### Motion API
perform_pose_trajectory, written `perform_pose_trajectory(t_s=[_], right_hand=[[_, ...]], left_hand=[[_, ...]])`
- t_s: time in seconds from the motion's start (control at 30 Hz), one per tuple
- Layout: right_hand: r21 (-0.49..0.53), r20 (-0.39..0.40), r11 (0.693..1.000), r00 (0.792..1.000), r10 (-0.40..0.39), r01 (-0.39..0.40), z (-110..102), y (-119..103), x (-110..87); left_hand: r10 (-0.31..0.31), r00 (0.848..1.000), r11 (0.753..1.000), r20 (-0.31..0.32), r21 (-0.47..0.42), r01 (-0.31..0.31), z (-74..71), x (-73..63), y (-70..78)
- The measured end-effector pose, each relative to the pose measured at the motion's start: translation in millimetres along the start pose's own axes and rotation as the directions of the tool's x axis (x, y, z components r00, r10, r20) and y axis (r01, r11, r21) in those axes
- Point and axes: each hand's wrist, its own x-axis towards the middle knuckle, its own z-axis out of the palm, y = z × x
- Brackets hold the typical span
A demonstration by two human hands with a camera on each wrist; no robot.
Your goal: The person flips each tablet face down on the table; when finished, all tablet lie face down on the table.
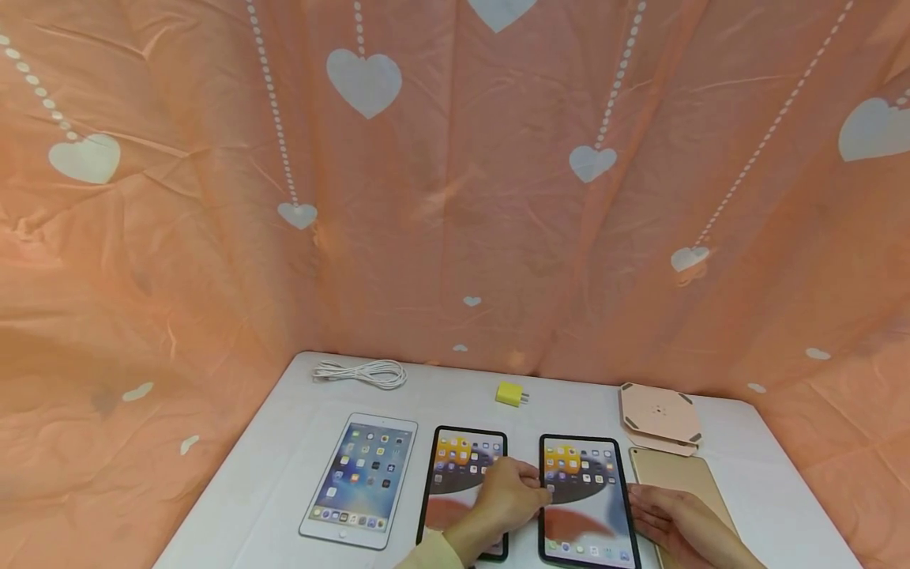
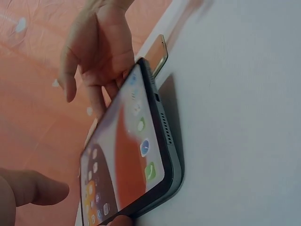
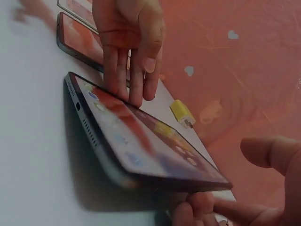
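A black-edged tablet (image 1: 586, 506) with its screen lit and facing up lies between the two hands, close over the white table. My left hand (image 1: 508, 496) has its fingers at the tablet's left edge. At the opposite edge, my right hand (image 1: 671, 518) has its fingertips against the side, partly hidden below the rim. Both thumbs stand away from the screen, as the left thumb (image 2: 40, 188) and right thumb (image 3: 270, 150) show. A dark shadow falls under the tablet in the wrist views. A second black-edged tablet (image 1: 455, 506) is partly covered by my left hand and forearm.
On the white table (image 1: 266, 474), a white-framed tablet (image 1: 362, 478) lies at the left. Behind are a coiled white cable (image 1: 362, 373) and a yellow charger plug (image 1: 510, 393). A pink square stand (image 1: 659, 412) sits back right, near a gold tablet (image 1: 682, 472) under my right hand.
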Motion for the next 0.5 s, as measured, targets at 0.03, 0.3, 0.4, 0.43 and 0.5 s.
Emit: perform_pose_trajectory(t_s=[0.03, 0.3, 0.4, 0.43, 0.5], right_hand=[[-0.001, 0.011, 1.0, 1.0, 0.002, -0.002, 0, 0, 0.6], [0.1, 0.188, 0.995, 0.981, -0.039, 0.02, 2, -2, -0.7], [0.165, 0.236, 0.986, 0.97, -0.055, 0.016, 5, -5, -4.1], [0.181, 0.243, 0.983, 0.968, -0.059, 0.015, 6, -5, -5.1], [0.215, 0.267, 0.977, 0.961, -0.072, 0.013, 7, -7, -6.7]], left_hand=[[-0.001, 1.0, 1.0, 0.005, -0.006, 0.001, 1.0, -0.2, 0.1], [0.022, 1.0, 0.999, 0.005, 0.045, -0.022, 7.1, -1.9, -1.2], [0.047, 0.999, 0.996, 0.007, 0.071, -0.048, 9.5, -3.2, -0.4], [0.067, 0.998, 0.994, 0.011, 0.081, -0.068, 10.8, -3.5, 0.2], [0.102, 0.995, 0.99, 0.024, 0.098, -0.104, 13.6, -5.5, 2.3]])
